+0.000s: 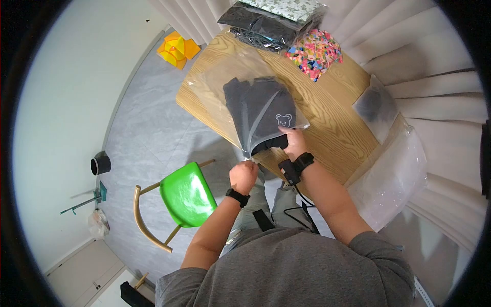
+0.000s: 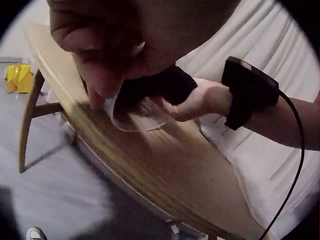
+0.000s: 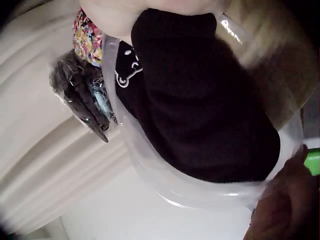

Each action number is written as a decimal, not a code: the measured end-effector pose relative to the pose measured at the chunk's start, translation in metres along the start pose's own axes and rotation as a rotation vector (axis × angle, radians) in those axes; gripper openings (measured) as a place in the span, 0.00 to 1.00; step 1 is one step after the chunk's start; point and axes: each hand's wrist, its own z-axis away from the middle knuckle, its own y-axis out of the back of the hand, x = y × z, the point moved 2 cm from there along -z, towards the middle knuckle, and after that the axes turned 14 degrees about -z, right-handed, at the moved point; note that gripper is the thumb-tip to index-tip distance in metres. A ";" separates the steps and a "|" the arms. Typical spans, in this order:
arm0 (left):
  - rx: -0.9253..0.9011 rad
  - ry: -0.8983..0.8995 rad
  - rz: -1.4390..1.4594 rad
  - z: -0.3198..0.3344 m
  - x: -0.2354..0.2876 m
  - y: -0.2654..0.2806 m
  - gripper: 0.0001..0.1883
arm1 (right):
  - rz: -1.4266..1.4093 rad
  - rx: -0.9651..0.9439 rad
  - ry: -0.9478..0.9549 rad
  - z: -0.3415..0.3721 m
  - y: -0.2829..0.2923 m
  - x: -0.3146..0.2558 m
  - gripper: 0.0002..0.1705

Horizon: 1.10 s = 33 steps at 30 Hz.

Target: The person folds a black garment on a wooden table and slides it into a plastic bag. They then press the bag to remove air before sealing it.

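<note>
A black folded garment (image 1: 263, 105) with a white bear outline lies inside a clear plastic bag (image 1: 212, 77) on the wooden table. The mouth of the bag faces the person, and in the right wrist view its rim (image 3: 200, 192) curves wide around the cloth. My left hand (image 1: 243, 175) pinches one corner of that mouth, just off the table's near edge. At the opposite side of the mouth, my right hand (image 1: 293, 143) grips the garment's near end, its thumb over the bag near the bear. In the left wrist view, black cloth (image 2: 155, 87) shows between both hands.
Bagged dark items (image 1: 263, 30) are stacked at the table's far end, beside a colourful patterned bundle (image 1: 315, 53). A grey packet (image 1: 376, 107) and clear plastic wrap (image 1: 394, 176) lie to the right, by the curtain. On the left stands a green chair (image 1: 188, 194).
</note>
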 end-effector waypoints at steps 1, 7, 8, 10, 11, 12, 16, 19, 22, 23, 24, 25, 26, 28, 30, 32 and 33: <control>-0.033 -0.028 0.035 0.000 0.006 0.000 0.12 | -0.017 0.004 0.017 -0.001 0.002 0.003 0.21; -0.173 -0.140 0.136 -0.004 0.025 -0.007 0.15 | 0.441 -0.023 0.583 0.034 -0.016 0.010 0.22; -0.166 -0.129 0.129 -0.007 0.022 -0.006 0.15 | 0.250 0.034 0.347 0.018 0.001 0.020 0.22; -0.144 -0.138 0.147 -0.016 0.009 -0.013 0.15 | 0.441 -0.219 0.309 -0.002 0.052 0.038 0.22; -0.143 -0.141 0.150 -0.020 0.008 -0.011 0.15 | 0.629 -0.482 0.259 -0.003 0.063 0.044 0.22; -0.150 -0.157 0.172 -0.022 0.007 -0.008 0.15 | 0.383 -0.345 -0.131 0.008 0.058 0.043 0.23; -0.198 -0.229 0.177 -0.024 0.007 0.000 0.15 | 1.074 -0.622 0.112 0.024 0.027 0.027 0.22; -0.262 -0.303 0.162 -0.014 0.004 -0.001 0.14 | 0.402 -0.442 -0.120 0.011 0.027 0.033 0.20; -0.286 -0.420 0.287 0.001 0.007 0.005 0.14 | -0.345 0.079 -0.404 0.019 -0.014 0.021 0.20; -0.298 -0.502 0.372 0.006 0.011 0.007 0.14 | -0.348 0.080 -0.403 0.019 -0.013 0.027 0.20; -0.331 -0.547 0.403 0.009 0.017 0.005 0.13 | -0.376 0.005 -0.393 0.021 -0.014 0.033 0.19; -0.331 -0.547 0.404 0.009 0.020 0.004 0.13 | -0.402 -0.071 -0.382 0.022 -0.014 0.036 0.20; -0.320 -0.572 0.383 0.008 0.023 0.004 0.14 | -0.400 -0.071 -0.383 0.030 -0.021 0.033 0.20; -0.310 -0.591 0.368 0.006 0.025 0.009 0.15 | 1.039 -0.254 -0.193 0.051 -0.038 0.016 0.18; -0.436 -0.424 0.120 -0.001 0.021 0.017 0.19 | 0.757 -0.167 -0.266 0.037 -0.015 0.027 0.18; -0.429 -0.410 0.151 -0.002 0.018 0.036 0.21 | 0.264 -0.102 -0.493 0.026 0.011 0.039 0.18; -0.422 -0.393 0.175 -0.001 0.014 0.044 0.22 | 0.266 -0.100 -0.494 0.018 0.027 0.039 0.18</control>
